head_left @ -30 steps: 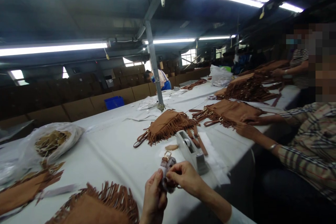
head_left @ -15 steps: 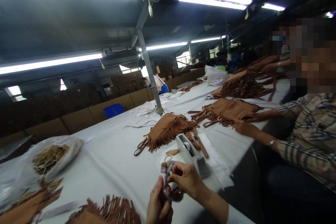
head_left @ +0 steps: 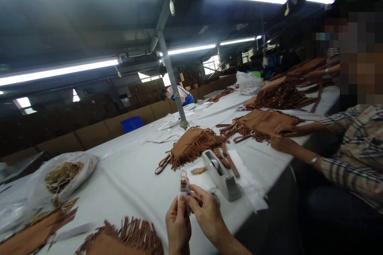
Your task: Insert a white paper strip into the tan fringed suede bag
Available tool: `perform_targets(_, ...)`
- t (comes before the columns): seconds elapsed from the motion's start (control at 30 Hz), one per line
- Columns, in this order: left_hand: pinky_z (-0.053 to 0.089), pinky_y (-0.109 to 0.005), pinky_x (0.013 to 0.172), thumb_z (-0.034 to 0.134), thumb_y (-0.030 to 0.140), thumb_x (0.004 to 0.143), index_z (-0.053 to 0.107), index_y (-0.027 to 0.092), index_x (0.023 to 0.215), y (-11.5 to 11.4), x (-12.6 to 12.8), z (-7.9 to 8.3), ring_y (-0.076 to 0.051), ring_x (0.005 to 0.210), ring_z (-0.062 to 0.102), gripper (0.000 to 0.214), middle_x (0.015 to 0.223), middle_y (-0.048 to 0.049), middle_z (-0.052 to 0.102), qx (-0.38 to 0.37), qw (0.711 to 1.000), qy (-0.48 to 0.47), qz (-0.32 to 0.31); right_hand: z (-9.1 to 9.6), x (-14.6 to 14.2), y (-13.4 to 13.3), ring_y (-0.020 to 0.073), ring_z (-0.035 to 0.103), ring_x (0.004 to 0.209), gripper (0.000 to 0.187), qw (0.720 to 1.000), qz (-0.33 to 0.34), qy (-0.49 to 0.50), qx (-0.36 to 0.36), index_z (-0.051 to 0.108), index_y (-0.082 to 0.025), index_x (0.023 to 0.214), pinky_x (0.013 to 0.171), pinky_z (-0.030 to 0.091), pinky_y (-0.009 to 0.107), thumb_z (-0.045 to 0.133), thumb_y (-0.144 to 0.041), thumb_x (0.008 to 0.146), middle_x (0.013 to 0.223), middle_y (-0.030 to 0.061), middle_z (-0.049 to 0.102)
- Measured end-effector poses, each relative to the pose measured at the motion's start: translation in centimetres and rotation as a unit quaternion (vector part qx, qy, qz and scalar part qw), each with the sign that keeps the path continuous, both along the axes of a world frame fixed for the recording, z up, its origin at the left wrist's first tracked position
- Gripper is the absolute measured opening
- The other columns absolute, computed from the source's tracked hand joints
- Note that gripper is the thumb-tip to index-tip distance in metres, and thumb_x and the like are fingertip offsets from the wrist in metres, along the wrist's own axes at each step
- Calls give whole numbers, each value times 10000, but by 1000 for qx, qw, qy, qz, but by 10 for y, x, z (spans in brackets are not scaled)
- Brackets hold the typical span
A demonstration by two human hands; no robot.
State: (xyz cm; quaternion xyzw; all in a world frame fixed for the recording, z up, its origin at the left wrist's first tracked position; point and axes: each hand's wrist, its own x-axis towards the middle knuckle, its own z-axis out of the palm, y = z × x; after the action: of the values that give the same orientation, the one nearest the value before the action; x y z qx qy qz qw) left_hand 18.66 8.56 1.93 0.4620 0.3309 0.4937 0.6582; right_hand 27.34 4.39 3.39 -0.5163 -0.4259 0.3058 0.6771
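Both my hands meet over the white table, closed on a brown leather strap (head_left: 183, 183) with a gold-coloured clasp at its top end. White wrapping covers part of the strap below the clasp. My left hand (head_left: 178, 223) pinches the wrapped part between thumb and fingers. From the right, the fingers of my right hand (head_left: 206, 210) press on the same wrapped strap; its lower part is hidden by the hands. Just beyond sits a grey tape dispenser (head_left: 224, 182), beside a small tan piece (head_left: 198, 171). A brown fringed bag (head_left: 191, 147) lies farther back.
A brown fringed piece (head_left: 116, 243) lies at the near edge, left of my hands. An open plastic bag (head_left: 91, 162) holds tan scraps. At right, a co-worker's hands (head_left: 283, 141) rest on another fringed bag (head_left: 260, 121). A metal post (head_left: 172, 73) rises beyond the table.
My right hand has lowered and come closer against my left. The strap now stands straighter, its clasp upright, and the loop that hung below is no longer visible. The view has shifted slightly.
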Motion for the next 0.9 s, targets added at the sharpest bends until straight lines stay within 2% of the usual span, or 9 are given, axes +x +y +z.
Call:
perform_targets(0.1, 513, -247, 669, 718, 556, 679, 598, 154, 1012, -2, -4, -1, -190, 730, 657, 536, 779, -59, 705, 74, 997, 11, 12, -5, -17, 7, 220, 636, 766, 631, 994, 6, 111, 10, 509, -114, 1248, 690, 515, 318, 663, -465, 747, 795, 80, 682)
perform_targets(0.27, 370, -172, 458, 700, 555, 711, 273, 219, 1375, -3, -6, -6, -100, 421, 492, 859, 492, 78, 563, 67, 998, -20, -1, -5, -20, 1, 57, 431, 473, 843, 958, 100, 268, 32, 311, -210, 1373, 435, 322, 164, 755, -426, 690, 707, -24, 595)
perform_targets(0.33, 395, -174, 477, 722, 533, 699, 285, 247, 1374, -5, -4, -3, -94, 453, 528, 853, 612, 35, 643, 41, 997, -60, -40, -1, -16, -5, 17, 340, 415, 888, 938, 149, 310, 37, 219, -298, 1405, 390, 232, 147, 758, -396, 706, 765, -37, 582)
perform_targets(0.47, 520, -244, 706, 827, 444, 587, 490, 284, 1239, -7, -2, 6, -205, 890, 669, 751, 1122, -93, 667, -19, 984, -133, -116, 17, -7, -13, -23, 233, 348, 793, 910, 223, 349, 20, 243, -389, 1372, 353, 184, 135, 728, -402, 745, 728, -89, 501)
perform_targets(0.57, 516, -214, 569, 852, 420, 556, 578, 246, 1141, 2, -10, 4, -162, 696, 669, 668, 1042, -109, 692, -46, 981, -123, -140, 35, 9, -19, -14, 327, 316, 770, 926, 264, 267, -37, 233, -371, 1384, 322, 203, 129, 679, -480, 765, 741, -79, 538)
perform_targets(0.67, 280, -134, 283, 762, 547, 636, 610, 192, 911, 16, -22, -5, -15, 282, 369, 474, 662, -15, 660, -73, 987, -112, -94, 41, 35, -28, 69, 511, 372, 767, 985, 122, 87, -87, 304, -281, 1379, 318, 287, 163, 631, -580, 753, 773, -13, 622)
perform_targets(0.77, 119, -110, 238, 741, 613, 615, 523, 170, 718, 24, -27, -11, 31, 221, 216, 504, 588, 41, 601, -99, 986, -125, -54, 16, 50, -33, 77, 491, 394, 629, 989, -104, 8, -102, 599, -161, 1057, 357, 329, 191, 570, -688, 715, 671, 18, 617)
perform_targets(0.83, 127, -106, 239, 730, 648, 599, 490, 166, 683, 23, -24, -12, 30, 216, 220, 545, 556, 56, 570, -113, 982, -139, -55, -12, 45, -30, 78, 471, 397, 653, 984, -89, 40, -147, 631, -133, 795, 356, 303, 194, 522, -766, 674, 613, 34, 597)
perform_targets(0.9, 129, -109, 240, 692, 694, 604, 472, 167, 655, 16, -19, -11, 22, 208, 218, 574, 486, 74, 505, -120, 980, -139, -70, -36, 27, -23, 76, 454, 390, 686, 981, -43, 96, -165, 615, -132, 713, 359, 286, 197, 494, -805, 656, 600, 41, 591)
